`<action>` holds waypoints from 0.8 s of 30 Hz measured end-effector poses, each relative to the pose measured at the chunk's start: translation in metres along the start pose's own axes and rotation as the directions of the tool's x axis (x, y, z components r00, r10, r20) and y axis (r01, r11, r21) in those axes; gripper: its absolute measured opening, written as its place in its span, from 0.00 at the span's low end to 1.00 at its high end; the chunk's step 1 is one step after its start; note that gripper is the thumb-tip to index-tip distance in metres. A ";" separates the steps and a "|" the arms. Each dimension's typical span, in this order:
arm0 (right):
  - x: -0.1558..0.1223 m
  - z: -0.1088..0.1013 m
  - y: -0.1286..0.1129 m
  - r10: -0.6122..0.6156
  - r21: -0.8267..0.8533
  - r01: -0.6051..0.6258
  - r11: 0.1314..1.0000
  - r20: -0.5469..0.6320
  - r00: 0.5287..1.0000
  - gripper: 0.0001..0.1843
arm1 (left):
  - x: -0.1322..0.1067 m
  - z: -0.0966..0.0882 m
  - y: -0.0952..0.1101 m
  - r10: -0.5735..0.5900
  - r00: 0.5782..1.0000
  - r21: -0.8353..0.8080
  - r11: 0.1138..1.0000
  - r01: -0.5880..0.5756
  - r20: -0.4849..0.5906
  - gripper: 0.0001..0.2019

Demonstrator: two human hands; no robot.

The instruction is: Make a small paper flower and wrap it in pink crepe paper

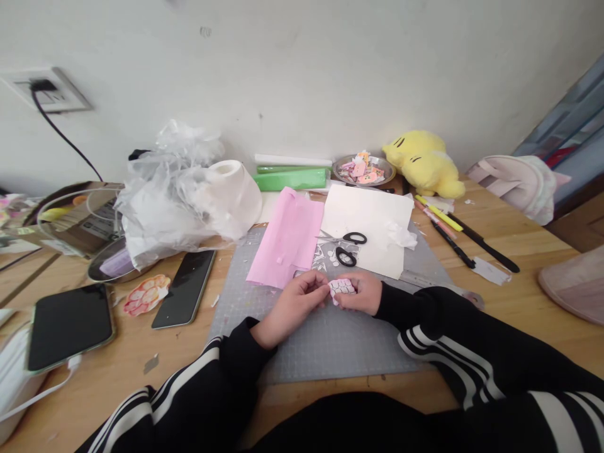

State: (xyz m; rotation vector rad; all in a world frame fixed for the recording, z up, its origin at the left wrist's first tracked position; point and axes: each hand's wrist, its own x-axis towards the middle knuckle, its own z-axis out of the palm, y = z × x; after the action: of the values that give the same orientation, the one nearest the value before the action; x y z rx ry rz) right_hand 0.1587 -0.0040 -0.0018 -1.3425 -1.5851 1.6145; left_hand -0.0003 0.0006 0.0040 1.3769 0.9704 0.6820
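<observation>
Phones: 2, both dark-screened and flat on the light wooden desk (pixel 519 302). The green-cased smartphone (pixel 68 324) lies far left with a white cable, and the slim black smartphone (pixel 185 288) lies right of it.
Loose piece: 1 pink-and-white blob-shaped paper shape (pixel 146 294) lies between the 2 phones.
Bag and roll: 1 crumpled clear plastic bag (pixel 160 189) is draped against 1 white paper roll (pixel 233 185).
Mat: 1 grey gridded cutting mat (pixel 325 343) lies under both my hands.
Pink sheet: 1 creased pink paper sheet (pixel 287 242) lies on the mat behind my left hand.
Left hand: my left hand (pixel 295 302) has thumb and fingertips drawn narrow, pinching the left edge of the cut-out.
Cut-out: 1 small white paper cut-out with pink markings (pixel 341 287) is held between my 2 hands just above the mat.
Handling: I judge it very light, thin and limp. It would crease or tear easily and would not slip. It is best held at its outer edges with fingertips only.
Scissors: 1 pair of black-handled scissors (pixel 346 246) lies closed just behind my hands.
Right hand: my right hand (pixel 361 294) is curled close, fingertips pinching the cut-out's right edge.
White sheet: 1 white paper sheet (pixel 372 217) lies under the scissors.
Pens: I count 4 right of the white sheet. They are 1 yellow highlighter (pixel 441 216), 1 thin pinkish pen beside it and 2 black pens (pixel 488 246).
Plush: 1 yellow soft toy (pixel 425 165) sits by the wall.
</observation>
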 end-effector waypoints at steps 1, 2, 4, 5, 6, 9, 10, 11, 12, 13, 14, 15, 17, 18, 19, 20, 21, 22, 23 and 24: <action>0.000 0.000 0.000 -0.005 -0.003 0.005 1.000 0.002 1.000 0.03 | 0.000 0.000 -0.001 0.008 1.000 0.014 1.000 -0.008 0.001 0.07; 0.000 0.000 0.000 -0.007 -0.005 0.007 1.000 0.005 1.000 0.03 | 0.001 -0.001 -0.001 0.011 1.000 0.022 1.000 -0.011 0.002 0.07; 0.000 0.000 -0.001 -0.001 0.002 0.001 1.000 0.008 1.000 0.03 | 0.001 -0.001 -0.002 0.002 1.000 0.014 1.000 -0.002 0.008 0.07; 0.000 0.000 -0.001 0.006 0.011 -0.006 1.000 0.009 1.000 0.03 | 0.001 -0.001 -0.002 -0.007 1.000 -0.001 1.000 0.007 0.014 0.07; 0.000 0.000 -0.001 0.014 0.021 -0.014 1.000 0.008 1.000 0.02 | 0.001 -0.001 -0.002 -0.015 1.000 -0.018 1.000 0.016 0.017 0.07; 0.000 0.000 -0.001 0.029 0.033 -0.029 0.999 0.015 0.999 0.03 | 0.000 0.000 0.000 -0.036 0.999 -0.048 0.998 0.037 0.009 0.08; 0.000 0.000 0.000 0.028 0.029 -0.029 0.999 0.017 0.999 0.03 | 0.000 0.001 0.001 -0.042 0.999 -0.051 0.998 0.042 -0.003 0.09; 0.000 -0.001 0.001 0.027 0.025 -0.028 0.999 0.019 0.999 0.03 | 0.000 0.001 0.001 -0.046 0.999 -0.054 0.998 0.045 -0.016 0.10; 0.001 -0.001 0.001 0.025 0.022 -0.026 0.999 0.020 0.999 0.04 | 0.000 0.001 0.002 -0.048 0.999 -0.057 0.997 0.047 -0.026 0.10; 0.001 -0.001 0.002 0.024 0.018 -0.024 1.000 0.020 1.000 0.04 | -0.001 0.002 0.003 -0.048 0.998 -0.061 0.997 0.046 -0.033 0.10; 0.001 -0.001 0.002 0.022 0.012 -0.022 1.000 0.020 1.000 0.04 | -0.001 0.002 0.003 -0.048 0.998 -0.062 0.997 0.046 -0.037 0.10; 0.001 -0.001 0.003 0.020 0.007 -0.020 1.000 0.020 1.000 0.03 | 0.000 0.002 0.002 -0.047 0.998 -0.060 0.997 0.045 -0.038 0.10; 0.001 -0.001 0.003 0.018 0.001 -0.018 1.000 0.020 1.000 0.03 | 0.000 0.002 0.001 -0.043 0.998 -0.048 0.998 0.041 -0.036 0.10; 0.001 -0.001 0.002 0.017 0.001 -0.017 1.000 0.021 1.000 0.03 | 0.000 0.001 0.000 -0.039 0.999 -0.039 0.999 0.038 -0.033 0.10; 0.001 -0.001 0.002 0.016 0.002 -0.016 1.000 0.022 1.000 0.03 | 0.000 0.001 -0.001 -0.034 0.999 -0.028 0.999 0.033 -0.027 0.10; 0.001 -0.001 0.001 0.012 0.003 -0.012 1.000 0.023 1.000 0.03 | 0.000 0.001 -0.001 -0.029 0.999 -0.016 0.999 0.028 -0.021 0.10; 0.000 -0.001 0.001 0.007 0.003 -0.007 1.000 0.024 1.000 0.03 | 0.000 0.000 -0.001 -0.023 1.000 -0.003 1.000 0.023 -0.017 0.10; 0.000 -0.001 0.000 0.002 0.002 -0.002 1.000 0.023 1.000 0.03 | 0.000 0.000 -0.002 -0.018 1.000 0.011 1.000 0.018 -0.015 0.10; 0.000 0.000 -0.001 -0.001 0.002 0.001 1.000 0.021 1.000 0.03 | 0.000 0.000 -0.001 -0.012 1.000 0.024 1.000 0.013 -0.017 0.09; -0.001 0.000 -0.001 0.000 0.003 0.000 1.000 0.015 1.000 0.03 | 0.000 -0.001 -0.001 -0.007 1.000 0.036 0.999 0.008 -0.022 0.09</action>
State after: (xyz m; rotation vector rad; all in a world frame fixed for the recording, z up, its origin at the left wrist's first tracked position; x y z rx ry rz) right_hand 0.1588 -0.0045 -0.0005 -1.3319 -1.5903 1.6307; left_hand -0.0008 0.0008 0.0029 1.3991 1.0093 0.6783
